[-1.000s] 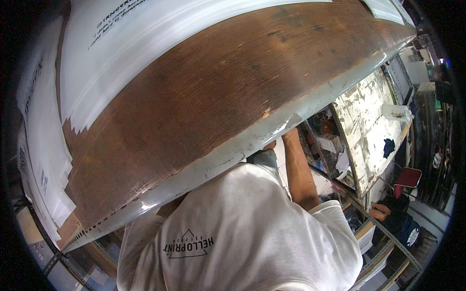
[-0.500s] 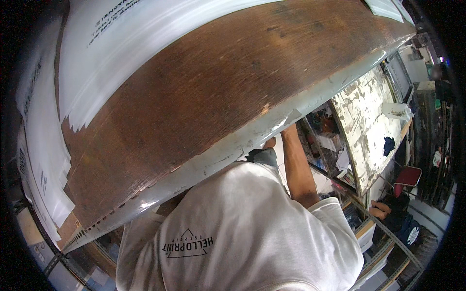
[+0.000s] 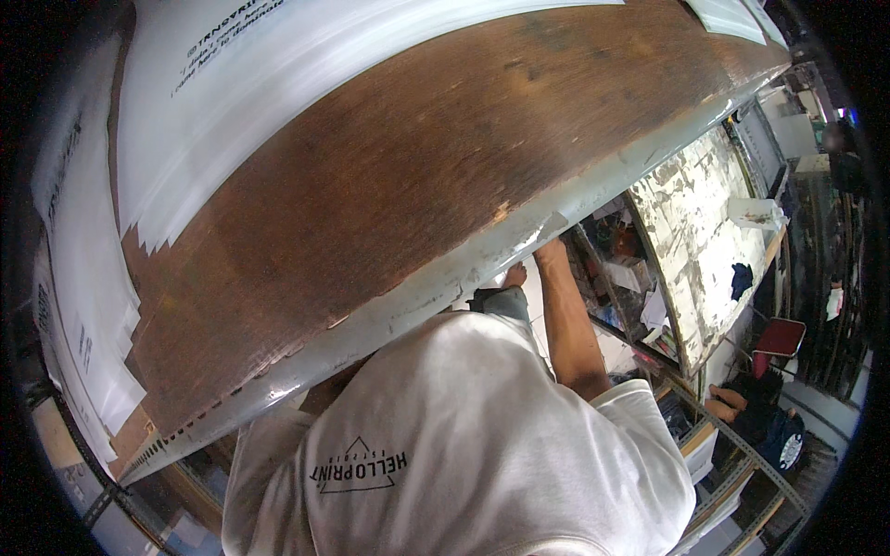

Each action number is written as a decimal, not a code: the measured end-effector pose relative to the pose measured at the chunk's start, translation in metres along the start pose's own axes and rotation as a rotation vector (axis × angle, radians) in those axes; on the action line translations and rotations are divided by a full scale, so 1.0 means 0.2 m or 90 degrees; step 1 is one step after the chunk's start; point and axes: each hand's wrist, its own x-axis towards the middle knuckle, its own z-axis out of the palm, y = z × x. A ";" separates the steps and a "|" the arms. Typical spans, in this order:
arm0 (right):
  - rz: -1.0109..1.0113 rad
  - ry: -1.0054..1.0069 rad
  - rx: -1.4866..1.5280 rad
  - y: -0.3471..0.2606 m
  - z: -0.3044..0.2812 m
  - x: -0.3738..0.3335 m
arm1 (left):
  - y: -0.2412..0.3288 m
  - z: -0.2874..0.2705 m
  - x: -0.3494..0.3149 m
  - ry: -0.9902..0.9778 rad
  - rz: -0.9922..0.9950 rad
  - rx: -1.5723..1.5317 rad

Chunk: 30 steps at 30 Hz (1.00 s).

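A long brown wooden tabletop with a pale grey metal edge lies in front of me. My right arm reaches forward under that edge. Only the wrist and back of my right hand show beside the metal; the fingers are hidden, so what they touch cannot be made out. A small part of my left upper arm shows below the edge, and my left hand is out of sight beneath the tabletop. Large white printed sheets, overlapping in a stepped stack, lie at the tabletop's far left.
Right of my arm stands a worktable with a patchy pale surface, bearing a white container and a dark cloth. Metal racks and a red chair are at the right. Another person's bare foot or leg shows nearby.
The view has shifted very slightly. My right arm stays under the table edge almost as before, and the sheets lie where they were.
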 end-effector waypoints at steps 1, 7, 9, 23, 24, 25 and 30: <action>0.002 0.022 -0.003 -0.01 0.00 -0.01 | 0.00 0.00 0.00 0.016 0.009 0.015; 0.045 -0.025 -0.058 0.01 0.04 0.02 | -0.01 0.04 -0.02 -0.072 -0.070 -0.137; 0.047 -0.033 -0.056 0.02 0.04 0.00 | -0.02 0.04 -0.02 -0.074 -0.071 -0.144; 0.038 -0.018 -0.027 -0.05 -0.07 -0.05 | 0.01 -0.02 0.02 -0.105 -0.109 -0.189; 0.053 -0.015 -0.020 -0.06 -0.07 -0.06 | 0.01 -0.03 0.02 -0.126 -0.125 -0.204; 0.082 -0.014 -0.011 -0.06 -0.08 -0.05 | 0.01 -0.04 0.03 -0.148 -0.142 -0.219; 0.031 0.029 -0.071 -0.02 0.03 -0.03 | 0.06 -0.12 0.08 -0.182 -0.169 -0.220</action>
